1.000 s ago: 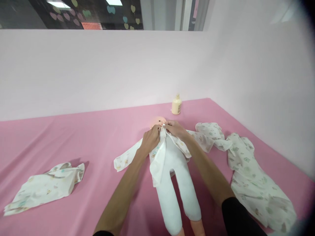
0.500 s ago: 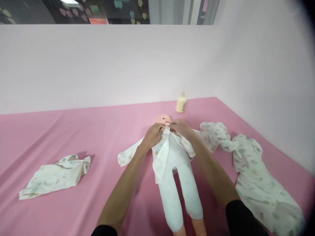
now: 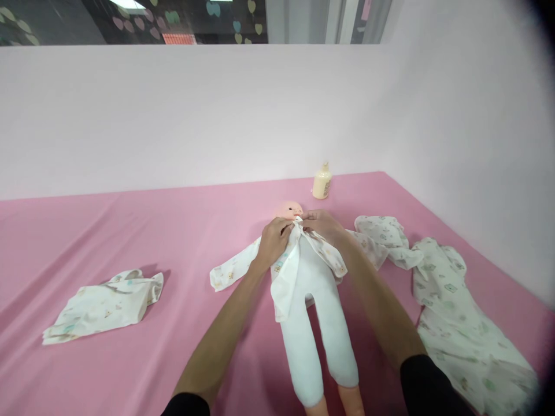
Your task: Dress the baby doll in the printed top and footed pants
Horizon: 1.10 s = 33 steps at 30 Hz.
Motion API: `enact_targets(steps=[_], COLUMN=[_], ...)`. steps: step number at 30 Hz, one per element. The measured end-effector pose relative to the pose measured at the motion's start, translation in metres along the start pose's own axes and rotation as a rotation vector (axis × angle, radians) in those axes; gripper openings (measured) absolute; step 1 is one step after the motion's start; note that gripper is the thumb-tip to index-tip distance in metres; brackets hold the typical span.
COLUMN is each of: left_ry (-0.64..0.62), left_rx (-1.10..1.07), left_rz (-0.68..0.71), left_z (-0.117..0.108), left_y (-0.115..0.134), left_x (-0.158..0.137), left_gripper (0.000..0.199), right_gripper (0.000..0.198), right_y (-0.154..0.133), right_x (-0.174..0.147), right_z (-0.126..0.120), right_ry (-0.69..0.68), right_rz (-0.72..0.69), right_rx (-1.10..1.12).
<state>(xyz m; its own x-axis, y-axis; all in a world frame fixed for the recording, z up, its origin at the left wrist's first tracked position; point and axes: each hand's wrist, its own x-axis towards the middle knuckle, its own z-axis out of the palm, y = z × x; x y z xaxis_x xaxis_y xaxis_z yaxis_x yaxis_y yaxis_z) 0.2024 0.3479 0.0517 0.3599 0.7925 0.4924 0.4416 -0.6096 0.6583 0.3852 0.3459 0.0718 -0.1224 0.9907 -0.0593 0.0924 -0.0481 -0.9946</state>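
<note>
A baby doll (image 3: 318, 318) with a white cloth body lies on its back, its head away from me. It wears a white printed baby shirt (image 3: 284, 283), whose front hangs apart below the neck and bares the white belly. At the collar, just under the chin, my left hand (image 3: 275, 238) pinches one edge of the shirt. My right hand (image 3: 323, 225) grips the collar's other side, its fingertips close to the left ones. Exactly what lies between the fingertips is too small to make out. Both sleeves stretch out sideways; my right forearm partly covers one.
A folded printed baby garment (image 3: 104, 306) lies at the left on the pink sheet (image 3: 130, 231). Crumpled printed cloths (image 3: 455, 306) spread along the right. A cream pump bottle (image 3: 321, 182) stands beyond the doll's head, near the white wall (image 3: 195, 115).
Both hands stay at the collar with only slight finger movement. The whole view has shifted slightly, and the doll and clothes lie as before.
</note>
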Motion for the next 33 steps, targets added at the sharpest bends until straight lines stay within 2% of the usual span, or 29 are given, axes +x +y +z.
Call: enact_targets(steps=[3, 7, 10, 13, 17, 25, 33], left_ry=[0.065, 0.073, 0.024, -0.076, -0.144, 0.064, 0.119], left_rx=[-0.009, 0.009, 0.053, 0.137, 0.166, 0.015, -0.092], left_rz=[-0.032, -0.077, -0.113, -0.130, -0.119, -0.175, -0.199], left_z=[0.005, 0.007, 0.003, -0.005, -0.010, 0.010, 0.012], left_y=[0.002, 0.005, 0.009, 0.013, 0.013, 0.010, 0.009], left_x=[-0.001, -0.001, 0.000, 0.002, 0.002, -0.002, -0.002], left_gripper=[0.027, 0.025, 0.023, 0.022, 0.032, 0.024, 0.015], right_gripper=[0.011, 0.012, 0.009, 0.007, 0.010, 0.012, 0.011], right_y=[0.002, 0.001, 0.002, 0.004, 0.005, 0.004, 0.006], right_x=[0.000, -0.001, -0.001, 0.000, 0.001, 0.002, 0.002], right_z=[-0.001, 0.000, -0.001, -0.002, -0.002, -0.001, -0.002], right_ry=[-0.012, -0.018, -0.034, -0.026, -0.003, 0.018, 0.005], right_rz=[0.003, 0.013, 0.003, -0.004, 0.011, 0.005, -0.005], right_rx=[0.016, 0.045, 0.045, 0.035, 0.023, 0.004, 0.014])
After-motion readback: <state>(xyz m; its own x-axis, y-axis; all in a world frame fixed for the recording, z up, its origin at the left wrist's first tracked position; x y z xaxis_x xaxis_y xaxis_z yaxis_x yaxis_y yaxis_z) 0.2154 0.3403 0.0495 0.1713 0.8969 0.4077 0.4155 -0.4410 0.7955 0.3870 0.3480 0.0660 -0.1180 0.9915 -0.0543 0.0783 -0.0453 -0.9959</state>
